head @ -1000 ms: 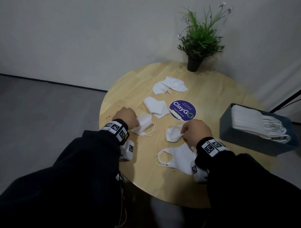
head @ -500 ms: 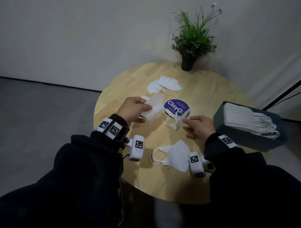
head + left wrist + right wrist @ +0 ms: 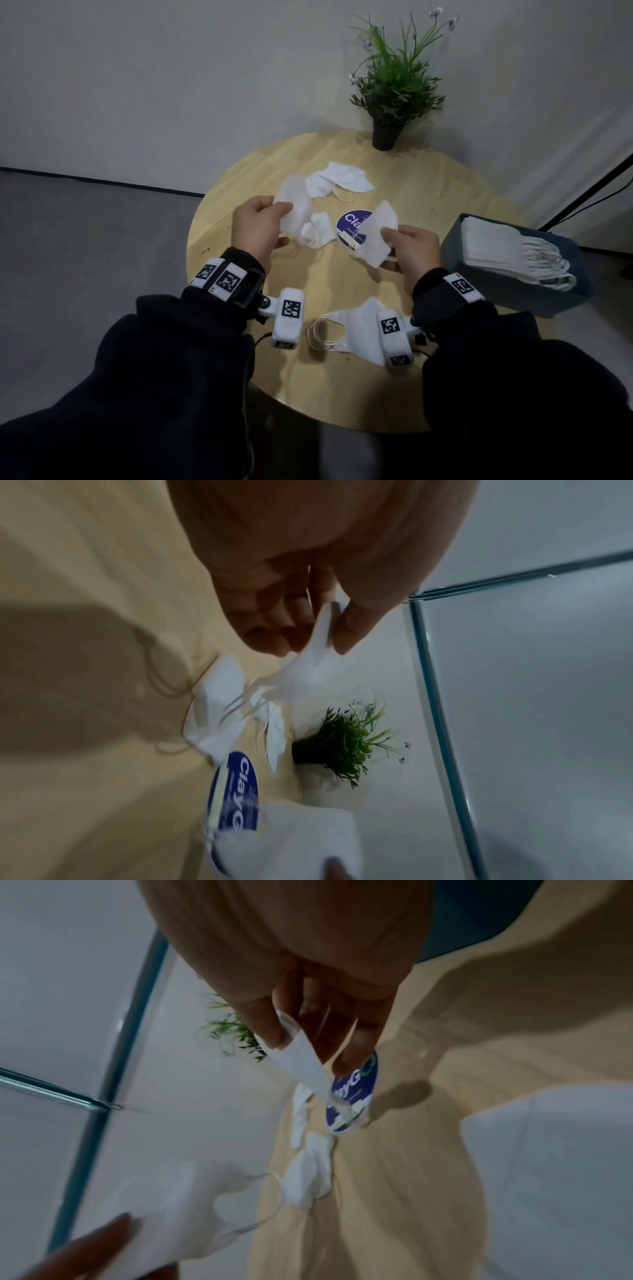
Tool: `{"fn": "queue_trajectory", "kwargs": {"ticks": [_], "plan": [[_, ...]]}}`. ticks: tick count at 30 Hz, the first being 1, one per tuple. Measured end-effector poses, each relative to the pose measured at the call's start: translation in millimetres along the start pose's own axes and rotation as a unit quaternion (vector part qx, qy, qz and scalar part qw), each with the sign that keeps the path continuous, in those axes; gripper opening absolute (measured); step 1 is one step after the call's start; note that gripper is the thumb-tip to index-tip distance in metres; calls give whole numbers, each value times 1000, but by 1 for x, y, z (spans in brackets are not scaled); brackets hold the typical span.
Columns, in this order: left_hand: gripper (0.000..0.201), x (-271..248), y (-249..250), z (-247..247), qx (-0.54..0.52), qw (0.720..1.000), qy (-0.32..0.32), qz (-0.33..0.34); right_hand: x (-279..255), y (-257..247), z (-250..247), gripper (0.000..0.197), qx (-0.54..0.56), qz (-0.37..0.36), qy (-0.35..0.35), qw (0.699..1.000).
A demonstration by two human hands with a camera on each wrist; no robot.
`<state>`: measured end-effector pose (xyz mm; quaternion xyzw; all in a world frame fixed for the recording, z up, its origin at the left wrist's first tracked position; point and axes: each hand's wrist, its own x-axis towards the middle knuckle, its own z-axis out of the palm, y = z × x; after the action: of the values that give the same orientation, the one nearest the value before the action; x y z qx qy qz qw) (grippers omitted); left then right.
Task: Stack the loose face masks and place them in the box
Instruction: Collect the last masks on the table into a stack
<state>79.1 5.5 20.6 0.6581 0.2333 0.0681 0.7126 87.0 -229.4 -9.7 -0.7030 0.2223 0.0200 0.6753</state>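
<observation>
My left hand (image 3: 257,229) pinches a white face mask (image 3: 296,202) and holds it above the round wooden table (image 3: 428,205). The same pinch shows in the left wrist view, thumb and fingers on the mask (image 3: 320,642). My right hand (image 3: 411,246) pinches a second white mask (image 3: 376,236) over the purple sticker (image 3: 349,222), seen also as a mask (image 3: 301,1066) in the right wrist view. More loose masks lie on the table: one (image 3: 322,231) below the left hand's mask, a pair (image 3: 339,180) further back, one (image 3: 356,329) near the front. The blue-grey box (image 3: 507,298) at the right holds a stack of masks (image 3: 507,253).
A potted green plant (image 3: 394,85) stands at the table's far edge. A light wall rises behind the table and grey floor lies to the left. A dark pole (image 3: 589,195) leans at the right, behind the box.
Both hands have lifted from the table, each raising a mask. The left hand's mask has come up higher and the right hand's mask now hangs over the purple sticker.
</observation>
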Motion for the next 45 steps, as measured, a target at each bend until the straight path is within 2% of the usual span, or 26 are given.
{"fn": "queue_trajectory", "kwargs": {"ticks": [2,4,5,6,7,9,10,12,15,16,17,19,20,22,24,25,30,35,42,45], "plan": [[7,0,1,0,66,993,46,90,-10,-7,0,10,62,10,-44,997],[8,-10,-3,10,147,968,37,199,-21,-9,2,15,100,31,-90,990],[8,-18,-9,18,181,953,-8,244,-25,-9,4,15,121,42,-114,985],[5,-26,-16,25,232,930,-79,274,-31,-9,6,16,143,52,-137,979],[7,-36,-23,32,302,893,-155,296,-36,-9,7,20,155,55,-156,974],[38,-51,-35,42,424,805,-267,318,-41,-7,6,26,129,29,-165,978],[48,-55,-37,44,433,794,-295,310,-42,-5,4,22,85,-2,-153,985],[47,-54,-33,42,378,821,-302,303,-39,0,-5,13,-15,-62,-118,991],[17,-41,-23,36,273,887,-232,293,-36,0,-17,15,-33,-114,-120,986],[17,-36,-20,33,243,902,-213,286,-38,-2,-20,15,-25,-125,-141,982],[29,-30,-19,31,220,912,-215,272,-39,-3,-23,16,-25,-130,-165,977],[52,-25,-17,29,207,911,-270,232,-42,-2,-25,17,-29,-128,-203,970],[56,-23,-17,30,207,905,-295,223,-42,-1,-25,17,-26,-125,-212,969],[41,-18,-19,31,196,907,-305,216,-43,-1,-26,18,-13,-116,-205,972],[16,-18,-17,32,186,920,-277,207,-44,-2,-28,19,-1,-107,-181,978],[11,-17,-18,32,182,926,-266,198,-43,-3,-30,18,7,-101,-170,980],[8,-15,-17,29,171,932,-276,159,-41,-5,-32,10,40,-91,-120,988],[18,-15,-18,30,140,941,-282,124,-43,-6,-32,8,46,-88,-129,987],[10,-17,-17,29,180,935,-277,131,-43,-6,-31,17,48,-67,-132,988],[10,-15,-17,28,188,933,-278,126,-43,-6,-31,14,47,-59,-134,988]]}}
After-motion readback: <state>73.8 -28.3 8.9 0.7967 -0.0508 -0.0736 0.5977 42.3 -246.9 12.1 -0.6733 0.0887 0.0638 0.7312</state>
